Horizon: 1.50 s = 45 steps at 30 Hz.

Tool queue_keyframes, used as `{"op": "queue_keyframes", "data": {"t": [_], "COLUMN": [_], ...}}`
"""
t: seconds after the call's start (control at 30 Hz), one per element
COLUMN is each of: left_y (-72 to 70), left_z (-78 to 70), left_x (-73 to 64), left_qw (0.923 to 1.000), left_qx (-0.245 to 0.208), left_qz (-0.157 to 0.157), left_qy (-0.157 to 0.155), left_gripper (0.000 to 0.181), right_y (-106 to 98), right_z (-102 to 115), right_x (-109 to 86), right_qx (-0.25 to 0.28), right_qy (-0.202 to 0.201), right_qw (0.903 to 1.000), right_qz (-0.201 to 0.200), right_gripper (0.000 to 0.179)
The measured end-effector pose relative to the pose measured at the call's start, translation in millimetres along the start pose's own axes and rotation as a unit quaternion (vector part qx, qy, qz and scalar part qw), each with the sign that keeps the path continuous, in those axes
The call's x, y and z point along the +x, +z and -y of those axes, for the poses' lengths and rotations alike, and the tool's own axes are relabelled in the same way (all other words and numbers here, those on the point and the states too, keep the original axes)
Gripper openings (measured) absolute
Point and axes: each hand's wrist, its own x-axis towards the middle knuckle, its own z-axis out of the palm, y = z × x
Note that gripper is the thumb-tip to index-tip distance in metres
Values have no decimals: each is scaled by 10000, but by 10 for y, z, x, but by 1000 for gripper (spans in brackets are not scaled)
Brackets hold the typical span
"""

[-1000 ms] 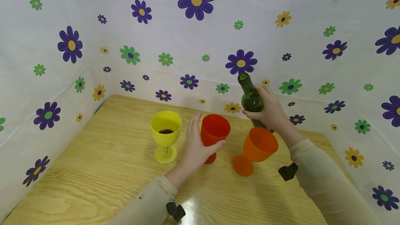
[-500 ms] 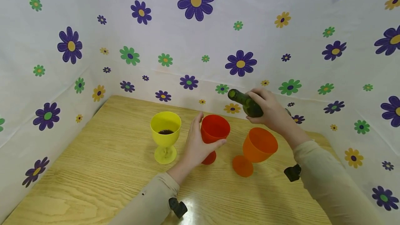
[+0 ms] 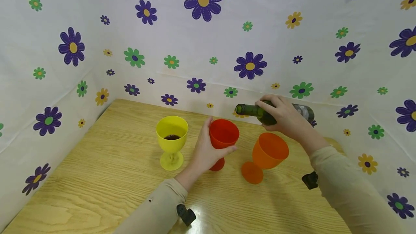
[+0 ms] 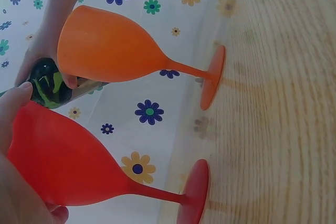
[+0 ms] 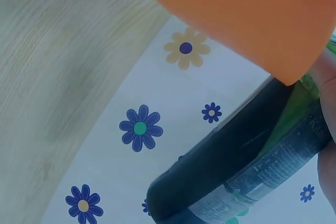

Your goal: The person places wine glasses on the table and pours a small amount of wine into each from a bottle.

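Note:
My left hand [image 3: 206,154] holds the red goblet [image 3: 225,134] by its bowl, thumb and fingers on opposite sides. The goblet stands upright on the table; its stem and foot show in the left wrist view. My right hand [image 3: 282,116] grips a green glass wine bottle [image 3: 249,110] round its shoulder, nearly level. Its mouth points left, above and behind the red goblet's right rim. No liquid stream shows. In the right wrist view, the labelled body of the bottle [image 5: 226,166] is visible. An orange goblet [image 3: 270,152] stands below my right hand, its bowl in front of the bottle there.
A yellow goblet [image 3: 172,133] with dark liquid in it stands left of my left hand. Everything stands on a light wooden table [image 3: 107,169]. A white flower-printed sheet [image 3: 182,39] rises behind and along both sides.
The bottle has tipped from steeply raised to nearly level, its mouth swinging down and left as my right hand shifted. The left hand and goblets have hardly moved.

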Motion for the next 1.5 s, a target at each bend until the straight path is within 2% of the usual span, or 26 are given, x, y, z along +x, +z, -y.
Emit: {"op": "queue_keyframes", "data": {"t": [0.27, 0.63, 0.97, 1.5], "left_y": [15, 23, 19, 14], "left_z": [2, 33, 33, 34], "left_x": [2, 24, 24, 27], "left_qw": [10000, 10000, 9999, 9999], "left_qx": [-9, 45, 45, -42], "left_qz": [9, -28, -7, 52], "left_qy": [34, 72, 149, 120], "left_gripper": [105, 98, 94, 96], "right_y": [-5, 10, 64, 78], "right_z": [-35, -86, -135, -116], "right_x": [-35, -4, 29, -3], "right_qx": [-214, -238, -334, -603], "right_qy": [-303, -585, -892, -710], "right_qw": [9992, 9967, 9942, 9925], "right_qz": [117, 508, 503, 788], "right_gripper": [75, 75, 73, 72]}}
